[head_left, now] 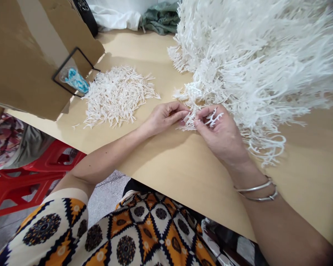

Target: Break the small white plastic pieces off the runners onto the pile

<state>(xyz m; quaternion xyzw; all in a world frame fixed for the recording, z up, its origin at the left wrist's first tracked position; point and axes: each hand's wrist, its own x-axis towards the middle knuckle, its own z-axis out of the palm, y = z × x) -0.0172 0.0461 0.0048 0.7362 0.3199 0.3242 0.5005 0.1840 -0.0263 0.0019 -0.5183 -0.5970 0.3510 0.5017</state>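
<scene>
**White strands [191, 119] being handled between two pinching hands**

The white strands are being pinched by the left hand [170, 115], its thumb and forefinger closed together. A branched white piece [214, 118] is being held within the curled fingers of the right hand [222, 131]; two silver bangles [256, 190] are being worn on that wrist. Behind and right of the hands, the table [180, 166] is being covered by a large white heap [249, 62]; farther left, a small white pile [119, 96] is being bordered by a cardboard box [36, 55] and a black wire frame [69, 70]. Bare tabletop is being left between the piles, and from the hands to the slanting near edge.
</scene>
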